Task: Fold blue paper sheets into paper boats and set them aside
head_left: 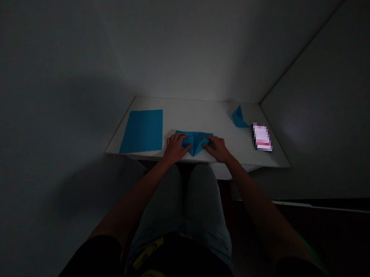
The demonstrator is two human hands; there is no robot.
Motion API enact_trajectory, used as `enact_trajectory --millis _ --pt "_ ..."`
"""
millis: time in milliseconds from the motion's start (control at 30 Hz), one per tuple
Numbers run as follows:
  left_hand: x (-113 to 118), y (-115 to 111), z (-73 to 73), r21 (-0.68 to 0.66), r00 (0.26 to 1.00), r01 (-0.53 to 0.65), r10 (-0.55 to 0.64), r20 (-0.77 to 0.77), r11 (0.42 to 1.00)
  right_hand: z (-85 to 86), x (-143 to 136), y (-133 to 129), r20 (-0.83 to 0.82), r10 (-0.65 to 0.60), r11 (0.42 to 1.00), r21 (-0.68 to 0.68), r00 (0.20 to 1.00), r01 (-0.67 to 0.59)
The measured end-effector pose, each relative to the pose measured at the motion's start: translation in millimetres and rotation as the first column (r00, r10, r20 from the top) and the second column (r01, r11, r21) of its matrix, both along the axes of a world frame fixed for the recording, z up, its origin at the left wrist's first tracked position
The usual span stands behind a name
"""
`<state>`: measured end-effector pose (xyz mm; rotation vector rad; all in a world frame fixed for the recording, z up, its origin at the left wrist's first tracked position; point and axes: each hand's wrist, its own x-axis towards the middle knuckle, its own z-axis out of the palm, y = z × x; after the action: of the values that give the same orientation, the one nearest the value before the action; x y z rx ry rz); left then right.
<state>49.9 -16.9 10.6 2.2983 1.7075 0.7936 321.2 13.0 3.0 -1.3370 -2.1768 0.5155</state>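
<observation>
At the center of the frame, a person's left hand (174,146) and right hand (218,147) rested on a folded blue paper (194,147) near the front edge of a white counter (193,114). The paper lay between the two sets of fingers, its long axis running left to right and one tip aimed at the bottom of the frame; each hand met its own end, neither clearly nearer. All touched the paper, but in the dim light it could not be told whether the fingers pinched it or merely pressed. A flat blue sheet (143,131), left of center, lay just beside the left hand, closest to crowding it. Right of center, well apart, sat another folded piece (238,120) and a lit phone (262,137).
</observation>
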Motion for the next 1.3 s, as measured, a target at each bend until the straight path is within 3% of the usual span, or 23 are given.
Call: enact_trajectory --millis 167,267,533,733,900,1100,1300 --pt "6.3 -1.0 -1.9 0.013 0.996 -0.071 0.072 -0.058 0.997 -1.5 -14.3 0.0 0.009 -0.117 0.989 0.087 0.993 0.116" --pt "6.2 -1.9 0.7 -0.006 0.996 -0.043 0.042 -0.074 0.999 0.8 -23.4 -1.2 0.048 -0.135 0.984 0.125 0.99 0.129" --pt "4.8 -5.3 3.9 0.005 0.992 0.097 -0.096 -0.075 0.995 2.7 -31.4 -6.2 0.278 0.052 0.979 0.174 0.959 -0.103" --pt "2.0 -2.4 1.8 -0.008 0.998 0.015 -0.015 -0.058 1.0 8.5 -29.4 -13.8 0.368 0.159 0.956 0.176 0.916 -0.236" --pt "0.0 -0.9 1.9 -0.005 1.0 -0.023 0.023 0.003 1.0 21.3 -41.1 -20.6 0.431 0.093 0.97 0.163 0.898 -0.179" --pt "0.8 -3.8 6.0 -0.034 0.997 0.075 -0.075 -0.011 0.997 29.2 -62.9 -21.5 0.489 -0.002 0.987 0.143 0.872 -0.077" --pt "-2.8 -7.7 13.3 -0.075 0.972 0.228 -0.232 -0.045 0.971 29.0 -61.5 -16.3 0.462 -0.048 0.992 0.125 0.886 -0.011"
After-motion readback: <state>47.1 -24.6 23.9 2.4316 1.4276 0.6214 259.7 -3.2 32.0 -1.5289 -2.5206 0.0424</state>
